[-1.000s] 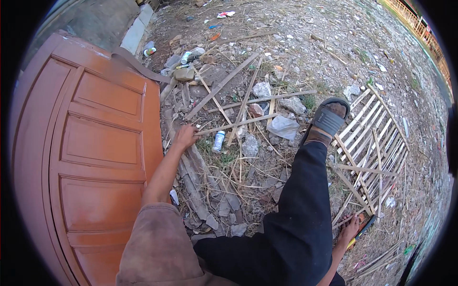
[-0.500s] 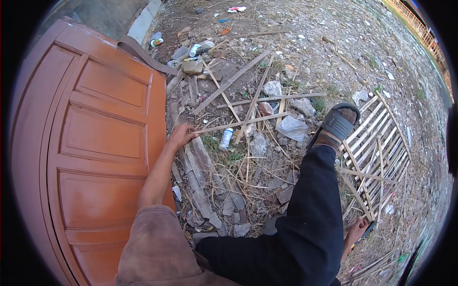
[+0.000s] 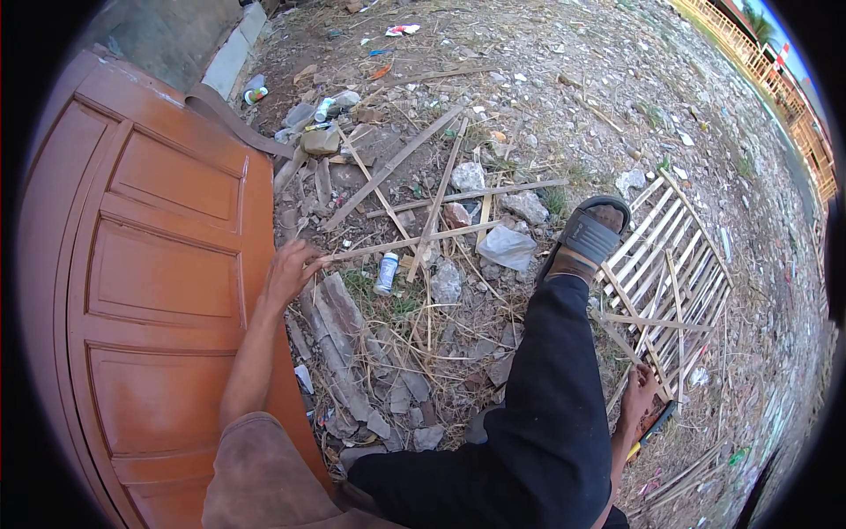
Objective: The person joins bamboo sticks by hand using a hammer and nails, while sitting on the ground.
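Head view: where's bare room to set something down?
Most open: gravel between the slatted panel and the fence, though littered. Crowded: from the brown door across to the sandal, with loose slats, rubble, a white bottle and the left hand.

Soft daylight lies evenly; the ground [image 3: 768, 379] bending at far right seems smeared.

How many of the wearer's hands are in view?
2. The left hand holds the left end of a thin wooden strip; the right hand is at the lower end of the slatted wooden frame, its grip unclear. Neither is hidden.
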`<state>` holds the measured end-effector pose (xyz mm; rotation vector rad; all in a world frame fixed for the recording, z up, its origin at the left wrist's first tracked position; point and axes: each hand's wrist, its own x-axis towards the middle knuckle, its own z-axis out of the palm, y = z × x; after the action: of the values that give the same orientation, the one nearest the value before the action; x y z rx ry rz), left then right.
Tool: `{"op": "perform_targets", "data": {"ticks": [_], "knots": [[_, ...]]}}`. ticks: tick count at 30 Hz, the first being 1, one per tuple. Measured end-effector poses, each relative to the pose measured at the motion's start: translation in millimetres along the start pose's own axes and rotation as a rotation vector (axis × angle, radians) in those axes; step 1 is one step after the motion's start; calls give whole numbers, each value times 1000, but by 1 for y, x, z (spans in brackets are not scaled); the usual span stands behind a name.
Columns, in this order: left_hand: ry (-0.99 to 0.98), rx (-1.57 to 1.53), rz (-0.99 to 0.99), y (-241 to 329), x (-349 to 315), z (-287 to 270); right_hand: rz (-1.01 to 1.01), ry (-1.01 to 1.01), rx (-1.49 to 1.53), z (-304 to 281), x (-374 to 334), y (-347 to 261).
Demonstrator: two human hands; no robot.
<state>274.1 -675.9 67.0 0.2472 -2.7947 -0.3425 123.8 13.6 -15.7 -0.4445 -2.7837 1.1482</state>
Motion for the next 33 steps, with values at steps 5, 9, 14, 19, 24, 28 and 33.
{"op": "perform_targets", "data": {"ticks": [5, 9, 14, 19, 24, 28, 33], "knots": [[-24, 71, -58, -11, -11, 14, -106, 82, -221, -13, -16, 33], [-177, 55, -145, -4, -8, 15, -48, 135, -277, -22, -31, 45], [24, -15, -162, 52, 13, 53, -133, 181, -341, -28, -42, 78], [-34, -24, -226, 125, 39, 108, -159, 245, -364, -20, -53, 81], [-143, -33, -322, 122, 43, 135, -212, 204, -387, -21, -63, 81], [-174, -75, -389, 123, 40, 128, -186, 180, -413, -21, -68, 70], [-204, -301, -502, 114, 35, 132, -162, 186, -402, -17, -67, 74]]}}
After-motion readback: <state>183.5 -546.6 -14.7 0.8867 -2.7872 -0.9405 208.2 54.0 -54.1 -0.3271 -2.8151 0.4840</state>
